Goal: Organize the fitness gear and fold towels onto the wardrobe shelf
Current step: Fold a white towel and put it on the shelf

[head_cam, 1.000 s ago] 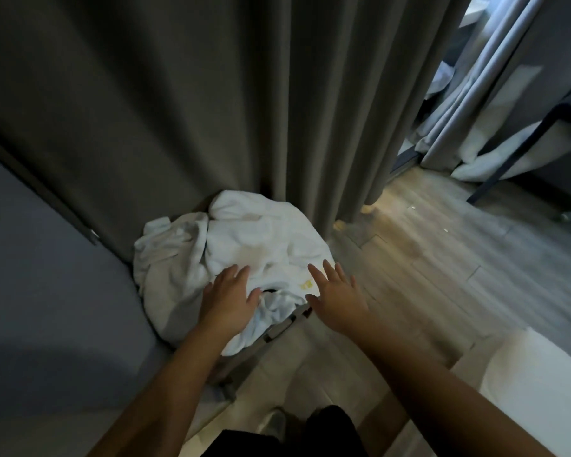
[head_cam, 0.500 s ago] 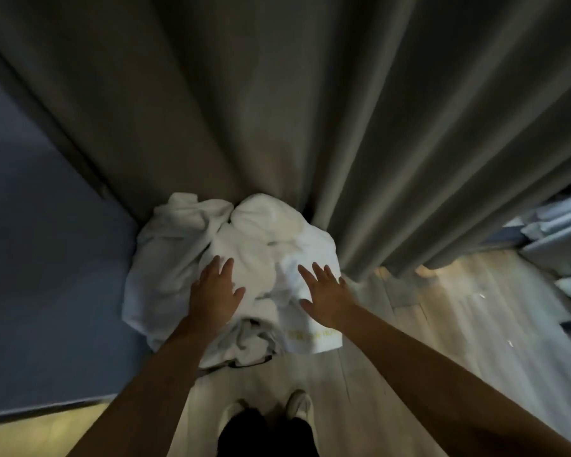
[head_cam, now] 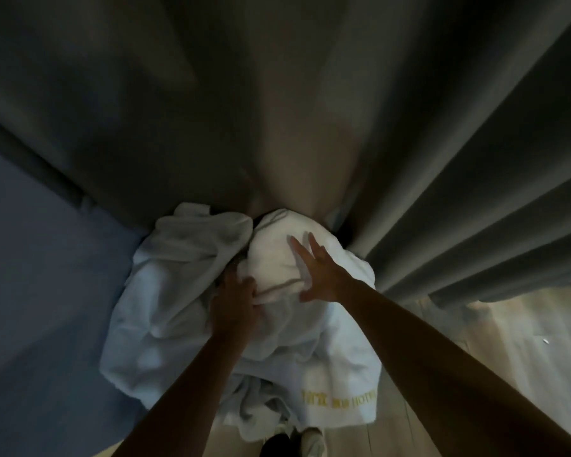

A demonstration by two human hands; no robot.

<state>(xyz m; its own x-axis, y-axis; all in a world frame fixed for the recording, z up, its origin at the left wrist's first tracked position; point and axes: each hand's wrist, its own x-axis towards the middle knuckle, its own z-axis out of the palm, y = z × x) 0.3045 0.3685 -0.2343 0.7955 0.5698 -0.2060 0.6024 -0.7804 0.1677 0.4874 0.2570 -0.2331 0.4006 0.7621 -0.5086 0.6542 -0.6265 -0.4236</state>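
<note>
A big towel pile (head_cam: 175,311) lay on the floor, in the middle of the view. It was white and all crumpled. It sat right against a long grey curtain (head_cam: 277,110) that hung behind it on the far side. A blue wall (head_cam: 40,275) stood to the left of the pile, touching it.

On the far part of the pile sat the top towel (head_cam: 274,255). It was bunched up into a round lump.

The left hand (head_cam: 234,305) was at the near left side of that lump. Its fingers were bent and they gripped the near edge of the top towel, where a fold showed.

The right hand (head_cam: 317,272) lay on the right side of the same lump. It was wide open, with its fingers spread out and straight. They pressed flat on the cloth and held nothing.

Both bare arms reached in from the near side.

At the near right of the pile, one towel hung down with yellow letters (head_cam: 340,398) along its edge. The letters were too blurry to read.

A pale wooden floor (head_cam: 475,351) showed on the right. A light shoe (head_cam: 312,440) peeked out at the near edge, just under the pile.
</note>
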